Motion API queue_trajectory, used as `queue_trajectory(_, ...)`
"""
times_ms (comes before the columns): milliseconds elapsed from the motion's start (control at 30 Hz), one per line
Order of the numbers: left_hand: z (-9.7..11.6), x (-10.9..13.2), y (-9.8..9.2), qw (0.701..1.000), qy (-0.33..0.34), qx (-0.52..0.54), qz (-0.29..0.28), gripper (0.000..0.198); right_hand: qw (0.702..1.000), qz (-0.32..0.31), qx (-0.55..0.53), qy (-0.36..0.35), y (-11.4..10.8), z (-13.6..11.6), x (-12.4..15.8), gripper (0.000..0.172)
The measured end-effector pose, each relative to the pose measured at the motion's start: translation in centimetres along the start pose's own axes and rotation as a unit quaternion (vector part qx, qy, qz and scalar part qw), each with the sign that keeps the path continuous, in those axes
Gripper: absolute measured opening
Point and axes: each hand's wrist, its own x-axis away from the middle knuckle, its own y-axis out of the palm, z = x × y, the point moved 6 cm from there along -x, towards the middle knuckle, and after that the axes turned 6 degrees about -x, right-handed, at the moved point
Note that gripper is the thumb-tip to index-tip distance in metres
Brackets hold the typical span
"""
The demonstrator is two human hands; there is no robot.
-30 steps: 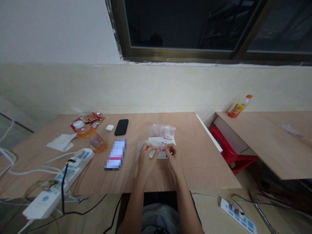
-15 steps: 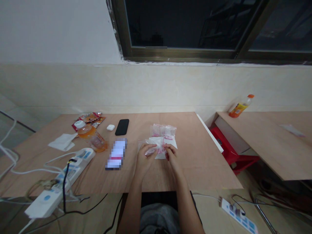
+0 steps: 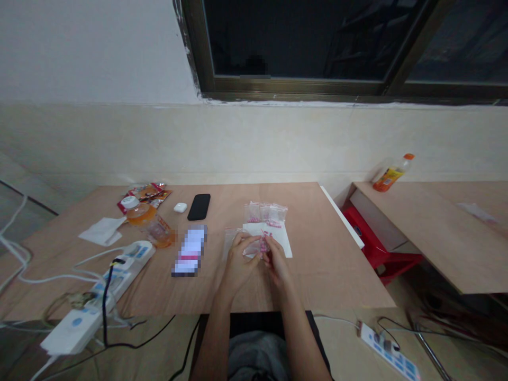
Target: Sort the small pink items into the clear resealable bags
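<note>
Left hand: the left hand (image 3: 238, 263) sits at the front of the counter (image 3: 325, 264), holding the left side of a small clear bag (image 3: 253, 246).
Right hand: the right hand (image 3: 277, 260) is just beside the left hand, at the bag's pink-marked end.
Fingers: the left fingers (image 3: 246, 247) and right fingers (image 3: 270, 245) are in a narrow pinch on the bag, nearly meeting.
Under the hands: a white sheet (image 3: 274, 238) and a flat clear bag (image 3: 230, 241).
12 o'clock: a pile of small pink-marked bags (image 3: 265, 213), touching the sheet.
10 o'clock: a black phone (image 3: 199, 207), a white earbud case (image 3: 180, 207), and an orange bottle (image 3: 138, 214) lying on its side.
9 o'clock: a blurred card (image 3: 189, 251) and a white power strip (image 3: 133, 256).
2 o'clock: a red stool (image 3: 367, 230) below a second counter (image 3: 420, 238).
</note>
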Motion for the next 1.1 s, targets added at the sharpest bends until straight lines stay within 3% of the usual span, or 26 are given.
queue_trajectory(267,0.2,0.1,0.3,1.000,0.007,-0.005,-0.023,0.038,1.000,0.021,-0.018,-0.014,-0.3,0.6,-0.3,0.028)
queue_trajectory(700,-1.2,0.2,0.2,0.999,-0.037,-0.011,-0.009,0.040,0.993,0.054,-0.098,0.034,-0.6,0.9,-0.4,0.042)
queue_trajectory(1100,-1.3,0.2,0.8,0.999,-0.029,-0.043,-0.009,0.040,0.986,0.046,-0.140,0.073,-0.5,1.9,-0.3,0.042)
